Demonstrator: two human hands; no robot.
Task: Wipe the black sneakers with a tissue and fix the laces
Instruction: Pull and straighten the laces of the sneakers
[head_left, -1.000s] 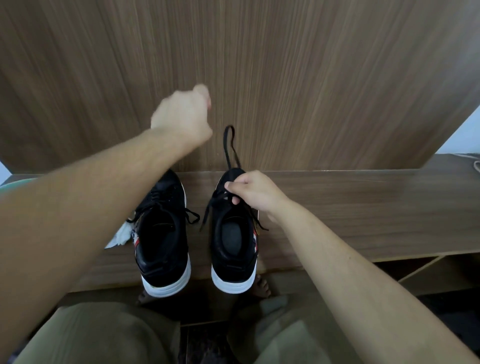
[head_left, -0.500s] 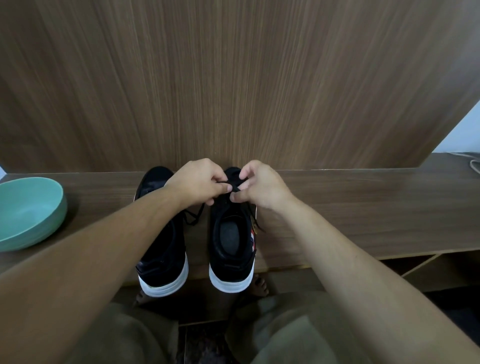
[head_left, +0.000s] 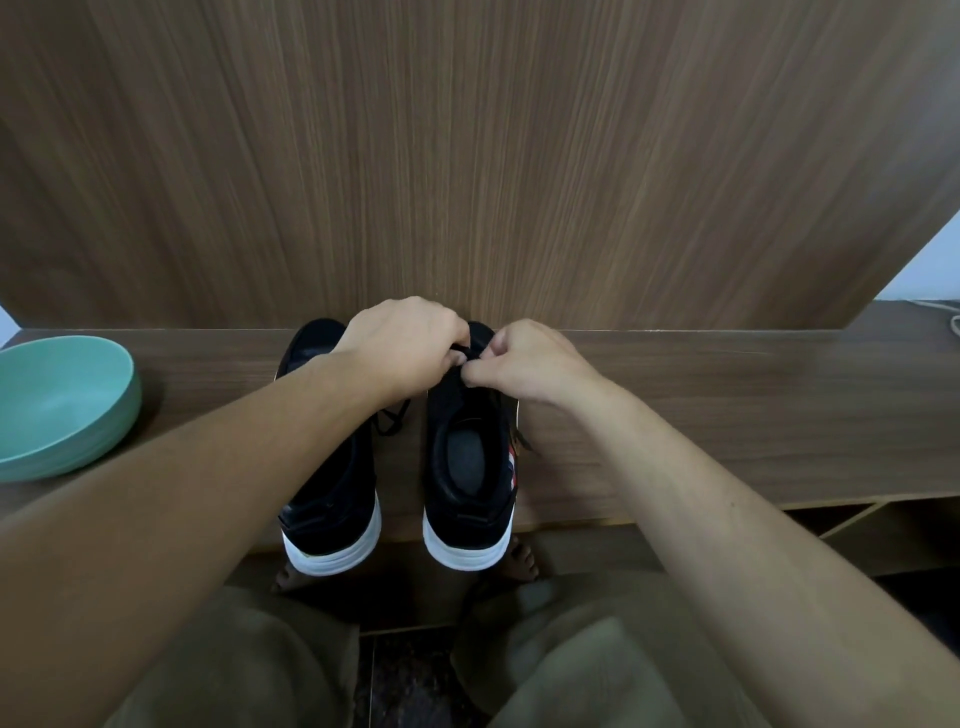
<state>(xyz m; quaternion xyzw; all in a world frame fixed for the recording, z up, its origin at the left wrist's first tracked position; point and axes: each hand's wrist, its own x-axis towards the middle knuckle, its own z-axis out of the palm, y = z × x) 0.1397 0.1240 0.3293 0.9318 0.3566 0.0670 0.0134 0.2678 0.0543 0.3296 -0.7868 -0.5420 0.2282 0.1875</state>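
Two black sneakers with white soles stand side by side on the wooden shelf (head_left: 727, 415), heels toward me. Over the front of the right sneaker (head_left: 467, 483), my left hand (head_left: 410, 348) and my right hand (head_left: 524, 364) meet, each pinching the black lace (head_left: 470, 355) of that shoe. The left sneaker (head_left: 337, 483) lies partly under my left forearm, with a loose lace end (head_left: 389, 421) trailing between the shoes. No tissue is visible; my left arm covers the spot beside the left shoe.
A teal bowl (head_left: 57, 410) sits on the shelf at the far left. A wood-grain panel (head_left: 467, 156) rises right behind the shoes. My knees and bare toes (head_left: 519, 561) are below the shelf's front edge. A white cable (head_left: 953, 319) lies at the far right.
My left hand came down from high against the panel, where it held the lace up, and joined my right hand on the right sneaker's lace. The bowl came into view.
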